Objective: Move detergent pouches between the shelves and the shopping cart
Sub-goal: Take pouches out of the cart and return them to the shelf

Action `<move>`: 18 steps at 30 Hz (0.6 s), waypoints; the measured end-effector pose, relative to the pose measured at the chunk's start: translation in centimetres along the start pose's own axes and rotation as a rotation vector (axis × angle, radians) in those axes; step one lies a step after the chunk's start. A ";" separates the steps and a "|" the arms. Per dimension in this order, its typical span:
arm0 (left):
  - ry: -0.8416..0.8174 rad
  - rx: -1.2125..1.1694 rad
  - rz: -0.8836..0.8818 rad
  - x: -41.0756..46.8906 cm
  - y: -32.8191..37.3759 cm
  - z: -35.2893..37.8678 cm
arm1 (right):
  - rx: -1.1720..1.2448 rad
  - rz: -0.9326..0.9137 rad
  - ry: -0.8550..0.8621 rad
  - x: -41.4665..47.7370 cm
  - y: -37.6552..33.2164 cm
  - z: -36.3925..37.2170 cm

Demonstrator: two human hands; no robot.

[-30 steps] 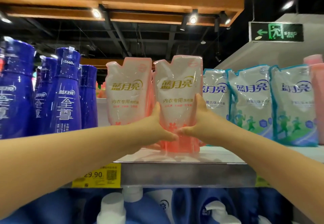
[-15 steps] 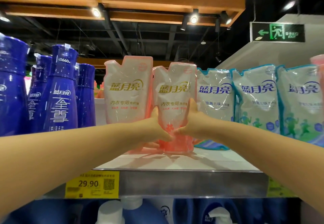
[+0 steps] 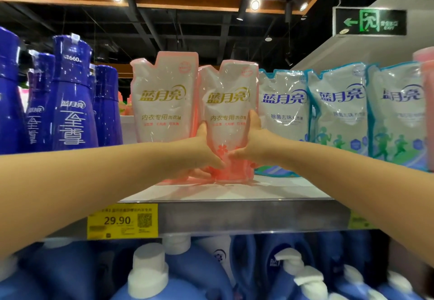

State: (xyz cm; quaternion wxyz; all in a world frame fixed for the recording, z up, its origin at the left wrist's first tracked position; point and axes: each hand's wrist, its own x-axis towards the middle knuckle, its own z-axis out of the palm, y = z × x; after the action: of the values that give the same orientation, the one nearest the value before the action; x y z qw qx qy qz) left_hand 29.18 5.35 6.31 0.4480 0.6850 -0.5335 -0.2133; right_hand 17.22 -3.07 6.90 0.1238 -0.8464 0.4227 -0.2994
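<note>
A pink and white detergent pouch (image 3: pixel 229 102) stands upright on the top shelf (image 3: pixel 234 191), a little back from the front edge. My left hand (image 3: pixel 202 151) grips its lower left side and my right hand (image 3: pixel 250 144) grips its lower right side, thumbs across the front. A second pink pouch (image 3: pixel 164 97) stands just to its left, touching it. Three blue and white pouches (image 3: pixel 338 109) line the shelf to the right.
Tall dark blue bottles (image 3: pixel 70 97) crowd the shelf's left end. A yellow price tag (image 3: pixel 122 221) hangs on the shelf's metal front rail. Blue jugs with white caps (image 3: pixel 150 274) fill the shelf below. More pink pouches (image 3: pixel 426 111) sit at the far right.
The held pouch has moved back from the shelf's front edge and now stands level with the neighbouring pink pouch. Both hands moved with it and kept their grip.
</note>
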 end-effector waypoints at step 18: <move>0.247 0.275 0.199 -4.6 4.3 -1.7 | -0.005 -0.102 0.129 -4.4 -0.5 -4.4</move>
State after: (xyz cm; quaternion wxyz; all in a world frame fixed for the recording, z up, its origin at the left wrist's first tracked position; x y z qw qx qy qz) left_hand 26.59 10.11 9.88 0.4309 0.7047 -0.5637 -0.0078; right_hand 12.84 0.89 8.83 0.0788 -0.8461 0.3868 -0.3582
